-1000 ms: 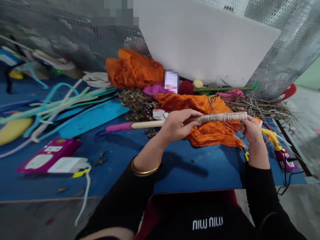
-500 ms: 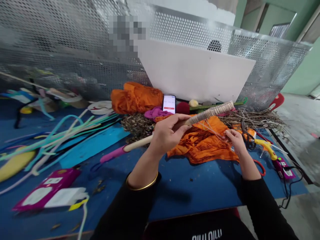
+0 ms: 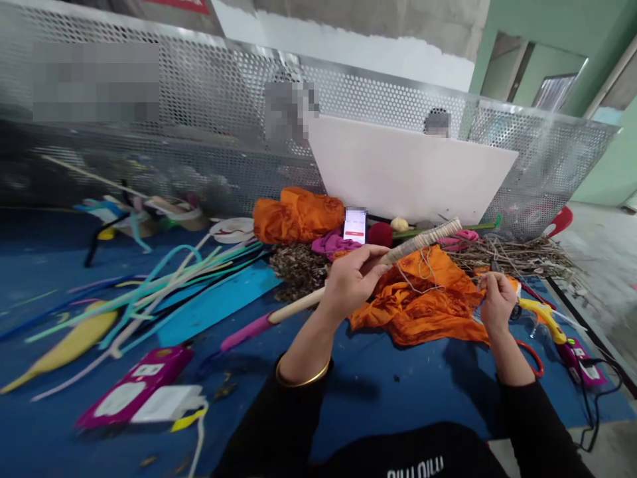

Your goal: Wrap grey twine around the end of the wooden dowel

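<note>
My left hand point(image 3: 352, 282) is closed around a pale wooden stick point(image 3: 298, 305), held slanting up to the right. Its upper end is wound with cord point(image 3: 423, 240), and a pink-purple sleeve point(image 3: 246, 332) covers the lower end. A thin loose thread point(image 3: 423, 282) hangs from the wound part over a crumpled orange cloth point(image 3: 418, 312). Off to the right, my right hand point(image 3: 497, 302) is closed in a pinch above the cloth's right edge. Whether its fingertips hold the thread or something else cannot be made out.
Pipe cleaners point(image 3: 149, 299), a blue sheet point(image 3: 219, 302) and purple packets point(image 3: 139, 385) lie left. A phone point(image 3: 355, 227) stands at the back before a white board point(image 3: 408, 172). Right are dry twigs point(image 3: 527, 255), a yellow glue gun point(image 3: 545, 315) and a red loop point(image 3: 535, 358).
The view has shifted, so the table's things appear lower and further right. My right hand has turned and its fingers are more curled. The thread now hangs in looser curves over the cloth.
</note>
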The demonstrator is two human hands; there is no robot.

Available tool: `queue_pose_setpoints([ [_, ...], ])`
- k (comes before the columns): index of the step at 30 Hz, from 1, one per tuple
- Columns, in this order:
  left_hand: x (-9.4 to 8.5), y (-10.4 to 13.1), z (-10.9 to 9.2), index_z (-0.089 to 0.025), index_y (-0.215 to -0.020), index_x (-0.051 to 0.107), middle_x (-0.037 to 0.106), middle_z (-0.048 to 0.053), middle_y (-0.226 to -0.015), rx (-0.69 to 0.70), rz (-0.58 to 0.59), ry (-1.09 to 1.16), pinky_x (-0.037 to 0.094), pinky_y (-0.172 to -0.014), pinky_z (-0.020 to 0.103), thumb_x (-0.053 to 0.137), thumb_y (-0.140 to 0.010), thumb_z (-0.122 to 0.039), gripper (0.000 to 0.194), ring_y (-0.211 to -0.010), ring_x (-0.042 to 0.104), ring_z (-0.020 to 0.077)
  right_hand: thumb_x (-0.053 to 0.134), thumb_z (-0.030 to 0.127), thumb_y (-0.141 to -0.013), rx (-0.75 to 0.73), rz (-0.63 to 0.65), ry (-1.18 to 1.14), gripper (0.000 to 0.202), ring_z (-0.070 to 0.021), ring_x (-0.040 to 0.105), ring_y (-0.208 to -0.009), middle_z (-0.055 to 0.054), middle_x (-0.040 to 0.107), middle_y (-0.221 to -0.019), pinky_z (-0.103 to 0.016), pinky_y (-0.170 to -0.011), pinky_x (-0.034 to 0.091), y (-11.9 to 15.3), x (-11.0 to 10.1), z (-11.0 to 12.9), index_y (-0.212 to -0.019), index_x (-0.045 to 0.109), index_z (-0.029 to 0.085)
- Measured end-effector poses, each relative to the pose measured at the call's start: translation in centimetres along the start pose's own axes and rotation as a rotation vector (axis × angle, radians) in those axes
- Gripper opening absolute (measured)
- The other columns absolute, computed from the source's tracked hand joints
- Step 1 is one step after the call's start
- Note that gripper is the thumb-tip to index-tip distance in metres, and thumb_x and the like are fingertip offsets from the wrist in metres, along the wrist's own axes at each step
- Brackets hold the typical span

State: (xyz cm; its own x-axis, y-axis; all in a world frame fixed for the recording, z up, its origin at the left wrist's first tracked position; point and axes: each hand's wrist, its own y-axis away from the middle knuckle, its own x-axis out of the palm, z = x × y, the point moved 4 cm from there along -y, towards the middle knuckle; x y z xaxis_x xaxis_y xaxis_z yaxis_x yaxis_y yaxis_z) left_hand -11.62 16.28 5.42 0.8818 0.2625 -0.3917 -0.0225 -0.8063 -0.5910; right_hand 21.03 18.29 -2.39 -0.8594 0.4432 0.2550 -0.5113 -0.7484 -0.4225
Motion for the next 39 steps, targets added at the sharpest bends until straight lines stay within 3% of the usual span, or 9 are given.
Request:
queue_pose_setpoints([
  [6, 1.0, -0.1, 0.7, -0.017, -0.108, 0.076, 0.082, 0.006, -0.1, -0.044, 0.021, 0.025, 0.061, -0.086, 0.029, 0.065, -0.088, -0.034, 0.028, -0.09, 0.077, 0.0211, 0.078, 0.057, -0.084, -0.016, 0.208, -0.311, 0.049, -0.0062, 0.039, -0.042, 0.009, 0.039, -0.05, -0.024, -0.047, 0.035, 0.2, 6.5, 5.8, -0.059, 0.055, 0.021],
  [8, 1.0, -0.1, 0.7, -0.017, -0.107, 0.076, 0.082, 0.006, -0.1, -0.053, 0.022, 0.026, 0.061, -0.086, 0.029, 0.065, -0.087, -0.033, 0.028, -0.09, 0.077, 0.021, 0.075, 0.065, -0.084, 0.058, 0.22, -0.387, 0.059, -0.0062, 0.037, -0.039, 0.01, 0.036, -0.047, -0.025, -0.047, 0.038, 0.0, 8.2, 6.3, -0.054, 0.048, 0.022],
  [11, 0.9, -0.2, 0.9, -0.017, -0.106, 0.076, 0.082, 0.006, -0.1, -0.065, 0.01, 0.019, 0.062, -0.084, 0.029, 0.066, -0.086, -0.032, 0.027, -0.089, 0.077, 0.0205, 0.067, 0.078, -0.081, 0.204, 0.233, -0.418, 0.06, -0.0096, 0.053, -0.047, 0.006, 0.05, -0.05, -0.026, -0.054, 0.048, 0.0, 9.7, 5.4, -0.063, 0.062, 0.021],
  [14, 0.9, -0.2, 1.1, -0.016, -0.106, 0.076, 0.082, 0.006, -0.099, -0.068, -0.004, 0.015, 0.062, -0.084, 0.029, 0.067, -0.085, -0.031, 0.027, -0.088, 0.076, 0.0202, 0.05, 0.085, -0.086, 0.326, 0.329, -0.407, 0.071, -0.015, 0.069, -0.068, -0.003, 0.072, -0.072, -0.032, -0.071, 0.058, 0.2, 10.4, 4.2, -0.088, 0.077, 0.019],
  [19, 1.4, 0.0, 1.4, -0.016, -0.107, 0.075, 0.082, 0.006, -0.103, -0.079, -0.008, 0.017, 0.062, -0.088, 0.031, 0.067, -0.087, -0.03, 0.026, -0.091, 0.076, 0.0195, 0.04, 0.084, -0.091, 0.35, 0.372, -0.366, 0.075, -0.0176, 0.072, -0.078, -0.005, 0.077, -0.083, -0.034, -0.079, 0.058, 0.3, 10.4, 3.5, -0.098, 0.078, 0.02],
  [26, 1.8, 0.1, 1.6, -0.017, -0.106, 0.075, 0.081, 0.005, -0.101, -0.087, 0.004, 0.019, 0.062, -0.085, 0.029, 0.067, -0.087, -0.028, 0.023, -0.092, 0.075, 0.0194, 0.055, 0.076, -0.09, 0.34, 0.362, -0.293, 0.058, -0.0162, 0.072, -0.078, -0.003, 0.075, -0.083, -0.03, -0.072, 0.055, 0.1, 10.3, 2.9, -0.099, 0.076, 0.022],
  [31, 1.9, 0.0, 1.1, -0.016, -0.105, 0.075, 0.081, 0.004, -0.097, -0.076, 0.012, 0.054, 0.061, -0.083, 0.027, 0.067, -0.086, -0.026, 0.023, -0.086, 0.075, 0.0176, 0.076, 0.052, -0.084, 0.243, 0.35, -0.171, 0.031, -0.0112, 0.057, -0.058, 0.004, 0.061, -0.06, -0.028, -0.062, 0.052, 0.0, 9.9, 2.6, -0.075, 0.071, 0.023],
  [36, 2.5, 0.1, 0.4, -0.015, -0.106, 0.075, 0.081, 0.005, -0.099, -0.031, 0.025, 0.095, 0.059, -0.082, 0.026, 0.068, -0.086, -0.024, 0.022, -0.087, 0.075, 0.0174, 0.079, 0.034, -0.079, 0.138, 0.679, 0.069, 0.021, -0.0199, 0.072, -0.099, -0.001, 0.079, -0.1, -0.036, -0.095, 0.058, 2.1, 11.9, 2.5, -0.099, 0.077, 0.025],
  [39, 3.0, 0.3, 0.2, -0.016, -0.108, 0.075, 0.081, 0.005, -0.101, -0.011, 0.053, 0.111, 0.059, -0.085, 0.027, 0.067, -0.087, -0.021, 0.023, -0.091, 0.076, 0.0177, 0.077, 0.033, -0.079, 0.175, 0.873, 0.054, 0.032, -0.021, 0.072, -0.103, -0.003, 0.079, -0.109, -0.036, -0.093, 0.058, 4.4, 13.3, 2.1, -0.109, 0.072, 0.025],
])
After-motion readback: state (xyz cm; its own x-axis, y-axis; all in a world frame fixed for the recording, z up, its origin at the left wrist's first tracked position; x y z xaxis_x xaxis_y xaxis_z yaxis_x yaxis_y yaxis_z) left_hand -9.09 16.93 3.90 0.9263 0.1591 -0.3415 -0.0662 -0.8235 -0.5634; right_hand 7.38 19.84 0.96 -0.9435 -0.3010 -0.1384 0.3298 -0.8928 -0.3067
